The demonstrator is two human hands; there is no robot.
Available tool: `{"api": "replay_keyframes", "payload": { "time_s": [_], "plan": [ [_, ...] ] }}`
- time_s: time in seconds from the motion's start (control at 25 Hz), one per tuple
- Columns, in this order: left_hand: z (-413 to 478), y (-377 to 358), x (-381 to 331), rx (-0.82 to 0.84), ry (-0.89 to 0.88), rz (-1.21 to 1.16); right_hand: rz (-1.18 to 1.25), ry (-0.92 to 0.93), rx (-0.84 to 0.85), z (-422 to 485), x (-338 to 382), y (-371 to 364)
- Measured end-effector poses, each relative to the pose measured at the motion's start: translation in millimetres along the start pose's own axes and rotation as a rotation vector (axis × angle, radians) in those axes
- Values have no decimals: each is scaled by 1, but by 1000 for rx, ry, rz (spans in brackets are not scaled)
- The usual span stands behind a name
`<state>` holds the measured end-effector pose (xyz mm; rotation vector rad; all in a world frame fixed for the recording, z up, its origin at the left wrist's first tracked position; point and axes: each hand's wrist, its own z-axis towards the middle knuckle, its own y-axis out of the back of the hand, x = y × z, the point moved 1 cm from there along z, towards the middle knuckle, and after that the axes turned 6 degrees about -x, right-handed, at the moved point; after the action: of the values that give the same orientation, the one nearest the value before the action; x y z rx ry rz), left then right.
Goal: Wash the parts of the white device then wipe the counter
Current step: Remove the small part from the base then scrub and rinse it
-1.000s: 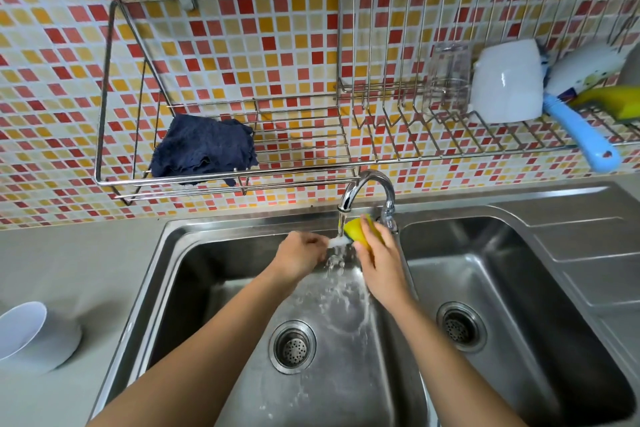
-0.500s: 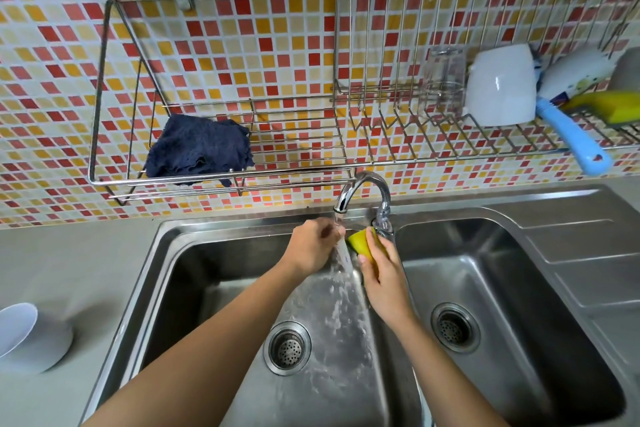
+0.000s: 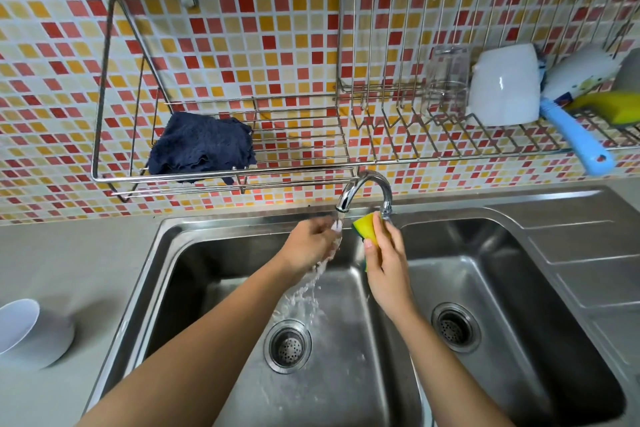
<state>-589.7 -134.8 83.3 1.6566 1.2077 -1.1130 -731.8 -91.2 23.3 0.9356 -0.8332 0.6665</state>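
Water runs from the chrome tap (image 3: pixel 363 189) into the left basin of the steel double sink (image 3: pixel 214 239). My left hand (image 3: pixel 310 244) is curled under the stream around a small white part (image 3: pixel 336 226), mostly hidden by my fingers. My right hand (image 3: pixel 386 258) holds a yellow and green sponge (image 3: pixel 365 229) just right of the stream, above the divider between the basins. A white bowl-shaped part (image 3: pixel 31 333) lies on the grey counter (image 3: pixel 69 260) at the far left. Another white part (image 3: pixel 502 85) rests on the wall rack.
A wire dish rack (image 3: pixel 225 178) hangs on the mosaic tile wall. It holds a dark blue cloth (image 3: pixel 201 147), a clear glass (image 3: pixel 446 74), a blue-handled brush (image 3: pixel 575 137) and a second yellow sponge (image 3: pixel 613 106). Each basin has a drain strainer (image 3: pixel 287 345).
My left hand has moved up under the tap mouth with the small part. My right hand and the sponge have drawn slightly right, away from it.
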Motion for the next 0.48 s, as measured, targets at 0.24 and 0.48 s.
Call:
{"api": "replay_keyframes", "payload": {
  "time_s": [0.24,0.48],
  "plan": [
    [0,2,7,-136,25,-128,-5,32,-2,-1,4,-1],
    [-5,0,9,-129,62,-323,-100,106,5,-2,12,-5]
  ]
}}
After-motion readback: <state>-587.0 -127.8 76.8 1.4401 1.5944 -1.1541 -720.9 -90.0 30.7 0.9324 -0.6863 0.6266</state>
